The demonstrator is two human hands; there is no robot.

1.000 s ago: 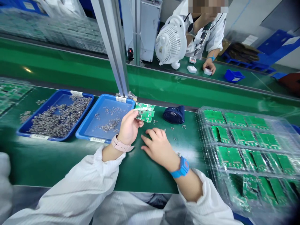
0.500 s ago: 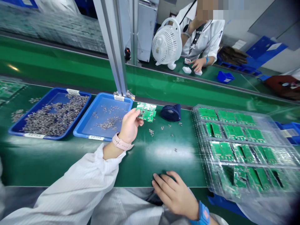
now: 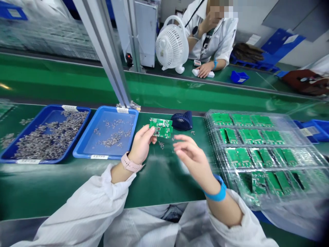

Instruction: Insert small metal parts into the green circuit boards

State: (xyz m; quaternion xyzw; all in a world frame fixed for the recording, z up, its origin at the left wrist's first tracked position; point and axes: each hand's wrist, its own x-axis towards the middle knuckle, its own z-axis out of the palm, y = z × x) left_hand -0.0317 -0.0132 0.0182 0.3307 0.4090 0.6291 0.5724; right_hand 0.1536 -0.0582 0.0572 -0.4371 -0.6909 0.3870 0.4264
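Observation:
My left hand (image 3: 142, 143) grips a green circuit board (image 3: 164, 129) by its left edge, thumb on top, above the work surface. Its upper face shows small chips and pads. My right hand (image 3: 190, 155) is raised just right of the board, fingers apart and holding nothing that I can see. Below the board, small metal parts (image 3: 161, 145) lie loose on the green table (image 3: 154, 181). Left of my left hand is a light blue tray (image 3: 84, 145) with a thin scatter of small metal parts. A darker blue tray (image 3: 58, 158) beyond it holds a dense heap of them.
A small navy fan (image 3: 182, 121) stands behind the board. On the right, a clear compartment tray (image 3: 223, 164) holds many green boards. A metal post (image 3: 106, 55) rises at the table's back edge. Across the divider, a person sits beside a white fan (image 3: 171, 46).
My right hand has risen from the table's front edge towards the circuit board. My left hand still holds the board. The view has shifted slightly, and the person opposite has moved a hand.

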